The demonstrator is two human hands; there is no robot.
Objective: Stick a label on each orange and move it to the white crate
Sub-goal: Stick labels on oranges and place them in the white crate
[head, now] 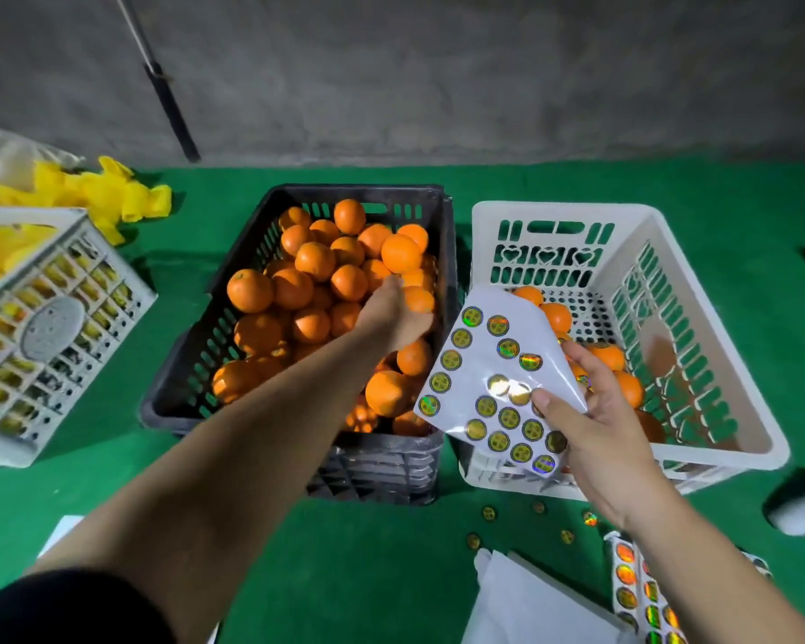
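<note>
The left hand (391,313) reaches into the black crate (196,364), which stands on the green mat (321,574) and is heaped with oranges (314,260). The hand lies palm down over the fruit on the right side of the pile, its fingers curling around one orange (418,299) next to the crate's right wall; how firmly it grips cannot be told, since the fingertips are hidden behind the hand.

The right hand (596,439) holds a white label sheet (493,378) in front of the gap between the two crates, thumb (551,406) pressed on the face of the sheet and the fingers wrapped behind it. Rows of round shiny labels cover the sheet, and its top edge curls over.

The white crate (698,346) sits just right of the black one, almost touching it. A few oranges (556,316) lie along its left side, partly hidden behind the sheet; much of its perforated floor is bare.

Several loose stickers (490,513) lie scattered on the mat in front of the crates. More sticker strips (642,592) and white backing paper (526,606) lie near the right forearm. At far left stands a grey crate (43,327) holding something yellow, with yellow bags (108,192) behind it
</note>
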